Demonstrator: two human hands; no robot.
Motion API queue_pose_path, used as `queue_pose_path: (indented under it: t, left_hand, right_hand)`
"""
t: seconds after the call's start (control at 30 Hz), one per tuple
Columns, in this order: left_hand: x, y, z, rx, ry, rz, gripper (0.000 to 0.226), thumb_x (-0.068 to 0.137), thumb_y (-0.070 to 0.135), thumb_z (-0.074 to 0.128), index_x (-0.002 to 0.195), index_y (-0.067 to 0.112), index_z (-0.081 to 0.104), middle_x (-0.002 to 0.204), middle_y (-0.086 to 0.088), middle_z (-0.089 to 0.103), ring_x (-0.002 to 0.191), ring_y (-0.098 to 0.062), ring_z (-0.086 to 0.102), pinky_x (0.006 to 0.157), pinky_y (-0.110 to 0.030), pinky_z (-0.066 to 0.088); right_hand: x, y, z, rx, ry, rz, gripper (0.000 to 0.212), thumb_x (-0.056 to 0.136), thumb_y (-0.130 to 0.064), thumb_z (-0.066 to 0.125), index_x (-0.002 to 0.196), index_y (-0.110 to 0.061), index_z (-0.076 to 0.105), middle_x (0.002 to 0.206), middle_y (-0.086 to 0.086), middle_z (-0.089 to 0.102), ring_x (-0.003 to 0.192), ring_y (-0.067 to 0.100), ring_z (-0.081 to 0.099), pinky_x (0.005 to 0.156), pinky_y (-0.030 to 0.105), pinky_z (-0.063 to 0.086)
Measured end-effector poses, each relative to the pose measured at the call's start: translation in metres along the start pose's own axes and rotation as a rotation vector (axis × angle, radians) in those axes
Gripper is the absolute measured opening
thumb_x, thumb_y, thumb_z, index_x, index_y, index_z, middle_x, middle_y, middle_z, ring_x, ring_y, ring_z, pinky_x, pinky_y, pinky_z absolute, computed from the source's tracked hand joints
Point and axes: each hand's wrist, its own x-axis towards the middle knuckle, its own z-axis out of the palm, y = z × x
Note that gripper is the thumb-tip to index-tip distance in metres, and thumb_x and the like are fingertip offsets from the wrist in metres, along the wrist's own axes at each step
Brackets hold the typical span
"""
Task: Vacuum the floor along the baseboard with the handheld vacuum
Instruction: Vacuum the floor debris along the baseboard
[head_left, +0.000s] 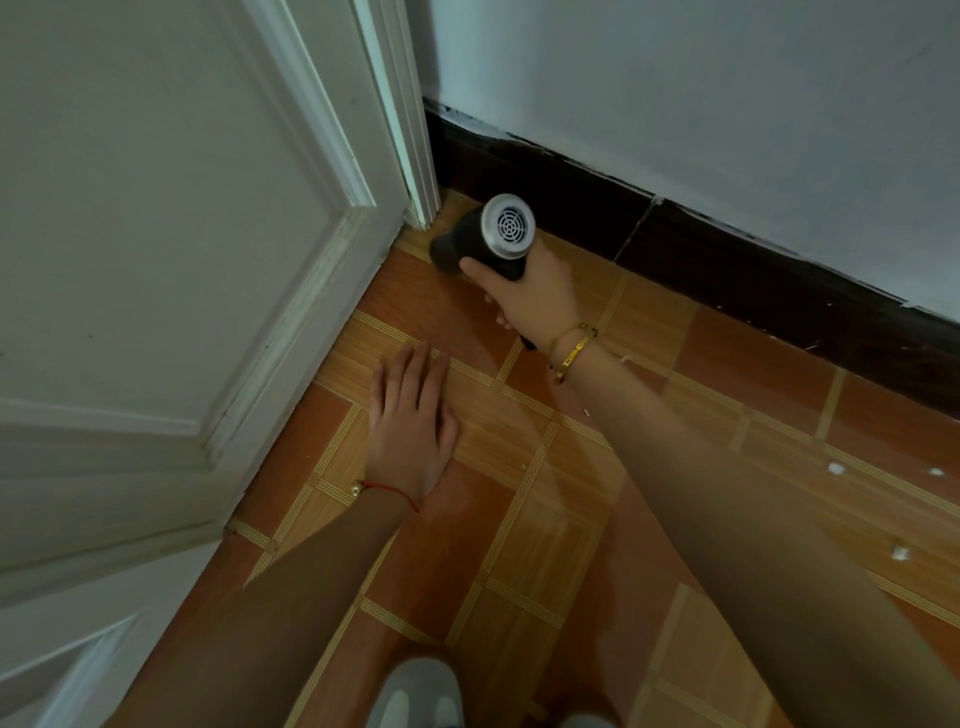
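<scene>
No text, label, brand, number or sign can be read anywhere in this view. The gold bracelet (573, 352) on the right wrist carries a few small dark marks along its band, but they are too tiny and blurred to make out as letters or figures. The handheld vacuum (485, 240) shows only a round silver end cap with a web-patterned grille, bearing no legible name or marking, and the door (156, 234), wall (727, 104) and baseboard (675, 244) are unlettered.

Two hands (410, 421) (535, 291); one vacuum (488, 239)
</scene>
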Motion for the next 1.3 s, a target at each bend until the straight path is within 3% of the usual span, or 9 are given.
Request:
queue_pose_path:
  t: [0.1, 0.33, 0.53, 0.67, 0.8, 0.9, 1.03, 1.1, 1.3]
  left_hand:
    - [-0.001, 0.000, 0.000, 0.003, -0.003, 0.000, 0.054, 0.099, 0.028, 0.040, 0.151, 0.012, 0.036, 0.158, -0.010, 0.034, 0.149, -0.028, 0.026, 0.121, -0.056, 0.017]
    - [-0.001, 0.000, -0.002, -0.003, 0.000, -0.002, 0.053, 0.100, 0.030, 0.036, 0.150, 0.011, 0.039, 0.157, -0.011, 0.037, 0.149, -0.030, 0.027, 0.120, -0.057, 0.019]
    - [0.000, 0.000, -0.002, -0.011, 0.013, 0.004, 0.052, 0.099, 0.028, 0.039, 0.149, 0.011, 0.041, 0.156, -0.011, 0.039, 0.148, -0.030, 0.028, 0.120, -0.057, 0.020]
    - [-0.001, 0.000, -0.001, -0.015, 0.020, 0.005, 0.052, 0.100, 0.028, 0.040, 0.149, 0.010, 0.040, 0.156, -0.011, 0.038, 0.149, -0.029, 0.026, 0.121, -0.056, 0.019]
    - [0.000, -0.002, 0.000, -0.007, 0.031, 0.019, 0.053, 0.098, 0.026, 0.043, 0.149, 0.009, 0.040, 0.154, -0.013, 0.041, 0.149, -0.030, 0.027, 0.120, -0.057, 0.019]
    - [0.000, -0.002, 0.000, 0.002, 0.028, 0.021, 0.054, 0.098, 0.026, 0.043, 0.150, 0.009, 0.039, 0.154, -0.012, 0.041, 0.149, -0.030, 0.028, 0.119, -0.057, 0.021]
    - [-0.001, -0.001, -0.001, 0.007, 0.032, 0.019, 0.053, 0.099, 0.026, 0.044, 0.149, 0.010, 0.040, 0.156, -0.011, 0.039, 0.148, -0.030, 0.029, 0.121, -0.056, 0.019]
    - [-0.001, -0.001, -0.001, 0.004, 0.032, 0.016, 0.052, 0.098, 0.025, 0.044, 0.149, 0.010, 0.041, 0.156, -0.011, 0.038, 0.148, -0.029, 0.029, 0.121, -0.056, 0.019]
    - [0.000, 0.000, -0.001, 0.011, 0.014, 0.008, 0.053, 0.100, 0.028, 0.037, 0.150, 0.011, 0.039, 0.157, -0.011, 0.037, 0.148, -0.030, 0.029, 0.120, -0.057, 0.020]
  right_hand:
    - [0.006, 0.000, 0.004, 0.041, 0.039, 0.023, 0.063, 0.075, -0.048, 0.074, 0.126, -0.016, 0.053, 0.105, 0.010, 0.070, 0.081, 0.015, 0.063, 0.076, 0.038, 0.058]
    - [0.010, -0.005, 0.025, 0.103, -0.186, 0.031, 0.036, 0.081, -0.032, 0.075, 0.107, -0.019, 0.055, 0.070, 0.001, 0.065, 0.042, 0.000, 0.055, 0.043, 0.019, 0.046]
    - [0.014, -0.004, 0.034, 0.051, -0.025, -0.010, 0.065, 0.073, -0.049, 0.075, 0.124, -0.015, 0.054, 0.105, 0.008, 0.071, 0.090, 0.020, 0.069, 0.073, 0.037, 0.058]
    - [0.006, -0.011, 0.028, 0.088, -0.239, 0.021, 0.042, 0.080, -0.036, 0.074, 0.112, -0.014, 0.057, 0.071, 0.007, 0.067, 0.044, 0.008, 0.057, 0.045, 0.024, 0.047]
    - [-0.010, -0.008, 0.035, 0.059, -0.422, -0.019, 0.030, 0.082, -0.031, 0.074, 0.102, -0.014, 0.060, 0.063, -0.004, 0.061, 0.042, 0.000, 0.054, 0.044, 0.013, 0.041]
    - [-0.011, -0.008, 0.035, 0.000, -0.338, -0.062, 0.046, 0.079, -0.037, 0.075, 0.116, -0.016, 0.059, 0.076, -0.019, 0.058, 0.059, -0.010, 0.056, 0.054, 0.006, 0.042]
    - [-0.003, -0.001, 0.020, -0.021, -0.057, -0.067, 0.065, 0.074, -0.045, 0.076, 0.128, -0.017, 0.053, 0.109, -0.002, 0.068, 0.094, 0.013, 0.067, 0.077, 0.033, 0.058]
    - [-0.001, 0.002, 0.009, -0.065, 0.050, -0.083, 0.068, 0.076, -0.046, 0.074, 0.133, -0.016, 0.050, 0.121, 0.000, 0.065, 0.109, 0.014, 0.063, 0.089, 0.027, 0.052]
    - [-0.002, 0.005, -0.003, -0.169, 0.090, -0.137, 0.068, 0.081, -0.046, 0.070, 0.136, -0.017, 0.044, 0.126, 0.001, 0.063, 0.113, 0.015, 0.060, 0.090, 0.026, 0.050]
